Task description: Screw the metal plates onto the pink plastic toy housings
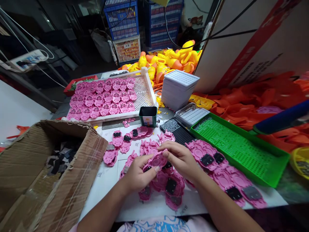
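Note:
Between my two hands is a pink plastic part [158, 160], raised over the middle of the work surface. My left hand [141, 172] pinches its lower left side, thumb on top. The fingers of my right hand [180, 158] are closed on its upper right edge. More pink parts lie beneath and around my hands, some with black or grey squares, such as one black square [171, 186] just below. A row of similar pink parts [117, 138] curves away at the left, and overlapping ones [223, 177] lie beyond my right forearm.
An open cardboard box [90, 154] stands at the left. Behind are a white tray [151, 88] of pink parts, a dark green cup [148, 116] and stacked white trays [177, 91]. A green basket [270, 177] and a black tray [180, 130] lie to the right.

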Demonstrator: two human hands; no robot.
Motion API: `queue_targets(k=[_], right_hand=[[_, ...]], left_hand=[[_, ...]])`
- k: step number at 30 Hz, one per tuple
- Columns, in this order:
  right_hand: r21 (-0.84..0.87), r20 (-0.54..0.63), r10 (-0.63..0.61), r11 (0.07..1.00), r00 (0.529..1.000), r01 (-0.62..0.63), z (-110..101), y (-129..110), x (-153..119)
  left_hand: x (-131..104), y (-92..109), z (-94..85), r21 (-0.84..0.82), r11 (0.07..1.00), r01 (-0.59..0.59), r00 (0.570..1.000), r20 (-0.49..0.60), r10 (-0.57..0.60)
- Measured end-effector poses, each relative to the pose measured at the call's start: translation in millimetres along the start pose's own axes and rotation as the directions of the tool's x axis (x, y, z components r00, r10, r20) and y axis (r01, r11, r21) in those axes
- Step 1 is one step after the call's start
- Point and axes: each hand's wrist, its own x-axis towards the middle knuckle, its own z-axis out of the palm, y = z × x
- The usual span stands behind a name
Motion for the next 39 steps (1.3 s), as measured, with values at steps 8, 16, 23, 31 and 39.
queue_targets(k=[8, 16, 23, 31, 39], right_hand=[[0.121, 0.029, 0.011, 0.993, 1.0, -0.014, 1.2, 0.3, 1.4], [-0.008, 0.039, -0.081, 0.997, 0.996, 0.082, -2.2, 2.4, 1.1], [-0.083, 0.035, -0.174, 0.981, 0.984, 0.176, -1.7, 2.5, -0.3], [-0.042, 0.056, -0.184, 0.982, 0.981, 0.187, -3.6, -1.8, -1.7], [0.142, 0.052, -0.066, 0.988, 0.996, 0.058, -3.1, 2.2, -1.9]], left_hand=[[-2.9, -1.2, -0.9, 0.06, 0.994, -0.092, 0.996, -0.005, 0.092], [-2.0, 0.6, 2.3, 0.217, 0.957, -0.192, 0.979, -0.019, 0.201], [-0.8, 1.6, 1.0, 0.264, 0.932, -0.249, 0.966, -0.003, 0.259], [-2.4, -1.9, 2.4, 0.251, 0.905, -0.345, 0.938, 0.05, 0.344], [-1.3, 0.7, -0.8, 0.033, 0.987, -0.158, 0.985, 0.073, 0.155]])
